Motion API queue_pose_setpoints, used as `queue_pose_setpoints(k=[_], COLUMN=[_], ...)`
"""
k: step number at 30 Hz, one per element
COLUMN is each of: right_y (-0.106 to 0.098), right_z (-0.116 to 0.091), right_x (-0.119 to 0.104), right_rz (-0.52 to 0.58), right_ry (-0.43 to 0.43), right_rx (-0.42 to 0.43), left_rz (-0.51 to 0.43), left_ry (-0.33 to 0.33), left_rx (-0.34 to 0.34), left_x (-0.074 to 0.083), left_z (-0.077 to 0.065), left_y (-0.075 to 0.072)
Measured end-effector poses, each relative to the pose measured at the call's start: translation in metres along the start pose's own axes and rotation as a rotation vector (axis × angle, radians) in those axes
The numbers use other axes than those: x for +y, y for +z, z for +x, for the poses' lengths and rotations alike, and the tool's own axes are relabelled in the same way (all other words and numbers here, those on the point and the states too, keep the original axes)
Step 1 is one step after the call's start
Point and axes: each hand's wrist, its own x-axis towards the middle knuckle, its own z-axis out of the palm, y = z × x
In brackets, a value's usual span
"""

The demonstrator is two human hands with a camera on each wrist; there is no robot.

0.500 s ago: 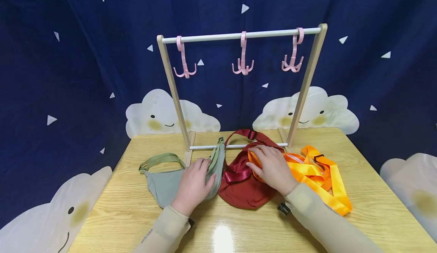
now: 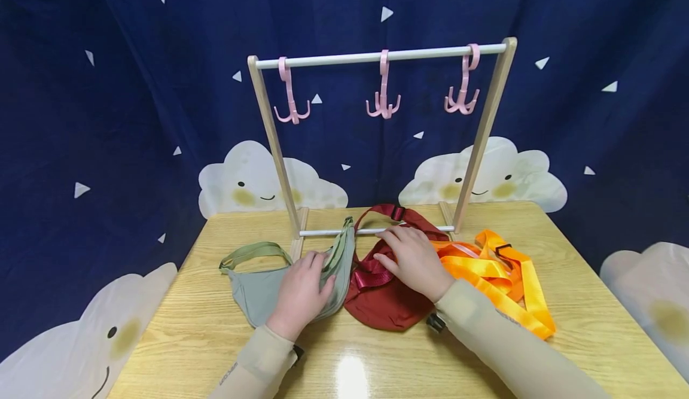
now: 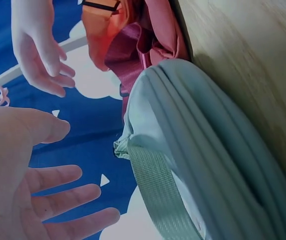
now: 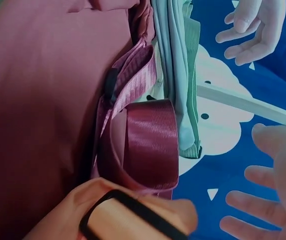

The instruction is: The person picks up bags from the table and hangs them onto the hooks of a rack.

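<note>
My left hand (image 2: 301,291) hovers over a grey-green bag (image 2: 255,291) with a webbing strap. In the left wrist view, its fingers are spread and a gap separates them from the bag. Over a dark red bag (image 2: 384,312), lying beside the green one, is my right hand (image 2: 414,261). Its fingers look relaxed in the right wrist view and hold nothing. A looped maroon strap (image 4: 153,145) sits on the red bag. Bright orange straps and fabric (image 2: 530,279) lie in a heap to the right, partly behind my right forearm.
Behind the bags stands a wooden rack with a white top rail (image 2: 344,59). Three pink hooks hang from it, a left one (image 2: 290,94), a middle one (image 2: 384,88) and a right one (image 2: 463,88). A dark blue curtain (image 2: 344,4) rises behind the table (image 2: 177,339).
My right hand has moved left and slightly up, away from the orange fabric and over the red bag. My left hand has shifted slightly left. The bags look unmoved.
</note>
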Motion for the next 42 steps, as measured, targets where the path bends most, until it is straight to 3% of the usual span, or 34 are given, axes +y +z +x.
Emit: queue_pose_setpoints(k=[11, 23, 42], right_y=[0.001, 0.017, 0.020], right_z=[0.013, 0.019, 0.034], right_x=[-0.011, -0.018, -0.018], right_rz=[-0.012, -0.037, -0.027], right_ry=[-0.066, -0.180, -0.275], right_rx=[-0.017, -0.051, -0.094], left_rz=[0.026, 0.012, 0.068], left_ry=[-0.016, -0.043, -0.090], left_rx=[-0.021, -0.031, -0.082], left_x=[-0.004, -0.011, -0.027], left_z=[-0.004, -0.010, -0.016], left_y=[-0.003, -0.001, -0.002])
